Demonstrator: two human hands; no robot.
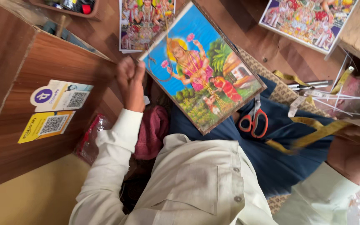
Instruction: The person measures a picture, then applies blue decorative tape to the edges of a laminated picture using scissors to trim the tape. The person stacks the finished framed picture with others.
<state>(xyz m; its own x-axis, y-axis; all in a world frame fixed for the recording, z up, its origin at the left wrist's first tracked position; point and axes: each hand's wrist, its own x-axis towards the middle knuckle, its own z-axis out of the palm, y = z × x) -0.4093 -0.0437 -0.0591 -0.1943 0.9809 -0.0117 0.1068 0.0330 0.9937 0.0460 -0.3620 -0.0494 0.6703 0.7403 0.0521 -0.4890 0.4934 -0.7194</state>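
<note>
A colourful framed picture (205, 71) of a figure with flowers lies tilted across my lap. My left hand (130, 83) grips its left corner, fingers closed at the edge. My right hand (355, 150) is at the far right, blurred, closed on a yellow tape (313, 134) that runs across my blue trousers. Orange-handled scissors (253, 119) rest on my lap, just under the picture's lower right edge.
A wooden cabinet (63, 62) with two paper stickers stands at the left. Two more colourful prints (144, 21) (309, 18) lie on the wooden floor ahead. A maroon cloth (153, 129), a red plastic bag (89, 137), metal tools (309, 85) and clear plastic strips (342, 100) lie around me.
</note>
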